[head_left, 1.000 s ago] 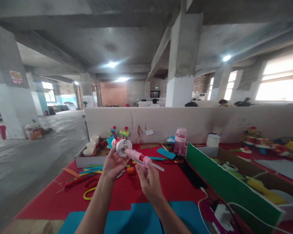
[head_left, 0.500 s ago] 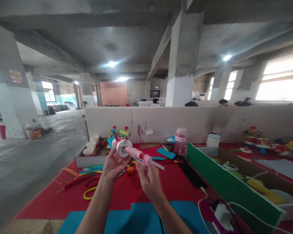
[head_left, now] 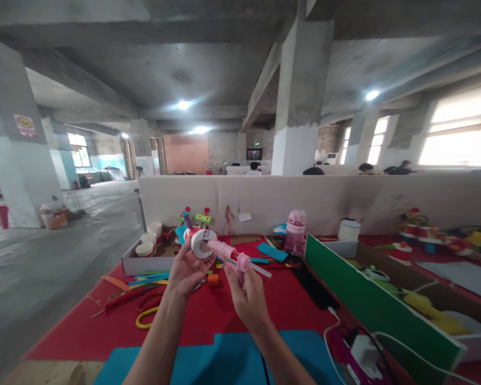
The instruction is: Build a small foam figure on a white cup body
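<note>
My left hand [head_left: 184, 274] is closed around a white and red paper cup [head_left: 198, 235] with printed lettering, tilted so its round opening faces me. A blue piece sticks up behind the cup. In my right hand [head_left: 249, 299] is a pink hot glue gun [head_left: 224, 251], gripped by its handle, with a translucent glue stick [head_left: 261, 270] poking out of its back. The gun's nozzle points left at the cup's opening, close to its rim; whether it touches cannot be made out. Below them an orange paper roll [head_left: 212, 280] sits on the red tabletop [head_left: 200, 315].
Yellow-handled scissors [head_left: 145, 319] and paper strips [head_left: 152, 278] lie at left, before a box [head_left: 131, 266] with paper cups. A pink bottle [head_left: 295, 231] and a black phone [head_left: 313, 289] are right of centre. A green-sided divider [head_left: 379, 299] bounds the right; blue sheets [head_left: 184, 366] lie in front.
The glue gun has shifted slightly right, its nozzle drawing back a little from inside the cup's opening. My left hand and the cup are almost still.
</note>
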`<state>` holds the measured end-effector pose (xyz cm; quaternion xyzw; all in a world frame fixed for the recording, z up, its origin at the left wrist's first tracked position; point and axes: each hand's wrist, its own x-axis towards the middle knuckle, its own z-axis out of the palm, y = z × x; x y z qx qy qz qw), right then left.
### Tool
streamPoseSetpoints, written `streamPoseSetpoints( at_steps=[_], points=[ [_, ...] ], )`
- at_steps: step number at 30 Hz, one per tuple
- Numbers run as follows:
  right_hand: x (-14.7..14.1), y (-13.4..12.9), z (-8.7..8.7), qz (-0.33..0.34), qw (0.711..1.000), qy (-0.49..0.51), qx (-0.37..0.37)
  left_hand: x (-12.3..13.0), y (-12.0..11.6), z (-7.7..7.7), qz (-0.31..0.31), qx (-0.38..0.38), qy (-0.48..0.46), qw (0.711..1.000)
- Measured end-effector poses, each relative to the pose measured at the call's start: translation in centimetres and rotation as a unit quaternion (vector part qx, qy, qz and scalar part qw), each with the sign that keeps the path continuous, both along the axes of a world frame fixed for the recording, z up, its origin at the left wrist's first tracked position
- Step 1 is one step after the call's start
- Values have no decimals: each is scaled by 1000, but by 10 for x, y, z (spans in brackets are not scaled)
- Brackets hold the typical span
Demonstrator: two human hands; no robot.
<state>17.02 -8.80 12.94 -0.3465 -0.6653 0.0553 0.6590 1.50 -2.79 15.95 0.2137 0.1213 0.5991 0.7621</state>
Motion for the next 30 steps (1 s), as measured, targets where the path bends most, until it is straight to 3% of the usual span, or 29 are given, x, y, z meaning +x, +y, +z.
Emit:
streamPoseSetpoints(
  at_steps=[21, 30],
  points=[
    [3, 1, -3, 7, 1000, 16, -11, 2, -2, 1, 4, 0, -6, 1000],
    [3, 0, -1, -20, 1000, 15, -8, 3, -4, 2, 13, 2, -6, 1000]
  ],
)
